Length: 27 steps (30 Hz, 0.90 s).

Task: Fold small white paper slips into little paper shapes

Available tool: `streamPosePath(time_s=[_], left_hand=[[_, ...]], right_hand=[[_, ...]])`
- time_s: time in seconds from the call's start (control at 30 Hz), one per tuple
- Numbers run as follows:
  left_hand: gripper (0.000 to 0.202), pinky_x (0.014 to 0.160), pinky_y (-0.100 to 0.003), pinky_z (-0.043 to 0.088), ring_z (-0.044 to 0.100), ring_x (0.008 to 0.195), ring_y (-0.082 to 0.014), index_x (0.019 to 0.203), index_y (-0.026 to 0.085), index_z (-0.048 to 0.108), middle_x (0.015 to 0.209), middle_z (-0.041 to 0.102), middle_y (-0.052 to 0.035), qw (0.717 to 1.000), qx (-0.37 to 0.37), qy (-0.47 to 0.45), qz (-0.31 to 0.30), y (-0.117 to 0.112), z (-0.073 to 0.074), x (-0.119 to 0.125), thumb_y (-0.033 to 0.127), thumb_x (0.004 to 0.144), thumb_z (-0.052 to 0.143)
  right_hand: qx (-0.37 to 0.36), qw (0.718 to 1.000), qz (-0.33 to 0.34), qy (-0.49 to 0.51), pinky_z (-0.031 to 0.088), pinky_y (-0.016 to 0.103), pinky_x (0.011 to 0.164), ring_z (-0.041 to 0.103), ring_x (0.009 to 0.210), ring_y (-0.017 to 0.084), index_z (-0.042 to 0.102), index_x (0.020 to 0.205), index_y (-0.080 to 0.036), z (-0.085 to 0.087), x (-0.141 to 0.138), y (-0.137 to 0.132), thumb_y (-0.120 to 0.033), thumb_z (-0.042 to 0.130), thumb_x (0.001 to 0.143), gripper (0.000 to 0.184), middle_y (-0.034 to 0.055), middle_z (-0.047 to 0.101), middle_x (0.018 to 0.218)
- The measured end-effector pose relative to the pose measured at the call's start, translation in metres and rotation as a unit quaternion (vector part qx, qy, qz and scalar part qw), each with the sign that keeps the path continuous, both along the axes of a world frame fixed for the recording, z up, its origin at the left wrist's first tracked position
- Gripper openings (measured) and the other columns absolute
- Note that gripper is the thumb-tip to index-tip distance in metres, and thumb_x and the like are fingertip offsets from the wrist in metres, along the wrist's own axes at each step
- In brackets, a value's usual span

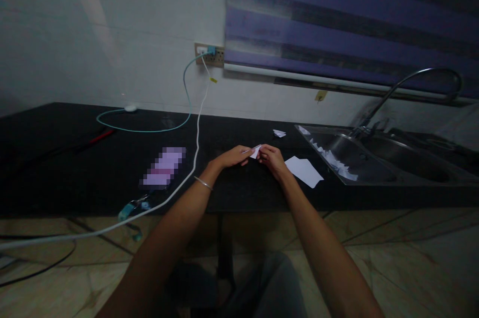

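Both of my hands meet over the black counter (75,168), holding one small white piece of paper (256,151) between them. My left hand (232,156), with a thin bangle on its wrist, pinches the paper's left side. My right hand (271,158) pinches its right side with the fingers curled. Just right of my right hand a larger white sheet (304,170) lies flat on the counter. A small crumpled paper scrap (279,133) lies farther back.
A steel sink (337,148) with a curved tap (411,81) and paper bits inside sits at the right. A blurred-out flat object (163,167) lies left of my hands. White cable (194,158) and teal cable (149,128) run from a wall socket (209,53). Tiled floor below.
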<state>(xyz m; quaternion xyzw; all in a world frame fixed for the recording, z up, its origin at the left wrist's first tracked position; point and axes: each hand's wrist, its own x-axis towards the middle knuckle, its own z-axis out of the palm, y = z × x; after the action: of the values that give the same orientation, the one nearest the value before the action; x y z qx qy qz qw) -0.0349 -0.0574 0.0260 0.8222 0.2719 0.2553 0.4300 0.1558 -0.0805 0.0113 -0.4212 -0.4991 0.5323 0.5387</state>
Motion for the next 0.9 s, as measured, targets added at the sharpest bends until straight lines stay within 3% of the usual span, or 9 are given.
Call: streamPosePath(time_s=[0.27, 0.77, 0.9], left_hand=[[0.06, 0.051, -0.021, 0.028, 0.039, 0.047, -0.008, 0.067, 0.013, 0.057, 0.053, 0.05, 0.0013, 0.999, -0.029, -0.013, -0.002, -0.001, 0.0, -0.003, 0.065, 0.092, 0.038], [0.058, 0.055, -0.023, 0.034, 0.04, 0.048, -0.0089, 0.065, 0.013, 0.059, 0.049, 0.049, 0.0017, 0.998, -0.041, -0.038, -0.022, 0.011, -0.009, -0.006, 0.06, 0.093, 0.04], [0.058, 0.054, -0.023, 0.033, 0.039, 0.047, -0.0085, 0.063, 0.013, 0.059, 0.049, 0.049, 0.0018, 0.998, -0.045, -0.033, -0.021, 0.009, -0.007, -0.005, 0.062, 0.091, 0.043]], right_hand=[[0.016, 1.0, 0.013, 0.007, 0.041, 0.022, 0.054, 0.051, 0.057, 0.01, 0.07, 0.084, -0.019, 0.002, 0.0, -0.003, -0.046, 0.077, 0.066, 0.033, -0.0023, 0.059, 0.063], [0.019, 1.0, 0.017, 0.002, 0.039, 0.022, 0.055, 0.052, 0.059, 0.009, 0.072, 0.082, -0.017, 0.001, 0.001, -0.004, -0.043, 0.079, 0.066, 0.032, -0.0013, 0.062, 0.067], [0.029, 0.999, -0.008, -0.026, 0.037, 0.023, 0.054, 0.052, 0.057, 0.01, 0.073, 0.081, -0.016, 0.0, 0.0, -0.003, -0.04, 0.076, 0.067, 0.028, -0.001, 0.062, 0.065]])
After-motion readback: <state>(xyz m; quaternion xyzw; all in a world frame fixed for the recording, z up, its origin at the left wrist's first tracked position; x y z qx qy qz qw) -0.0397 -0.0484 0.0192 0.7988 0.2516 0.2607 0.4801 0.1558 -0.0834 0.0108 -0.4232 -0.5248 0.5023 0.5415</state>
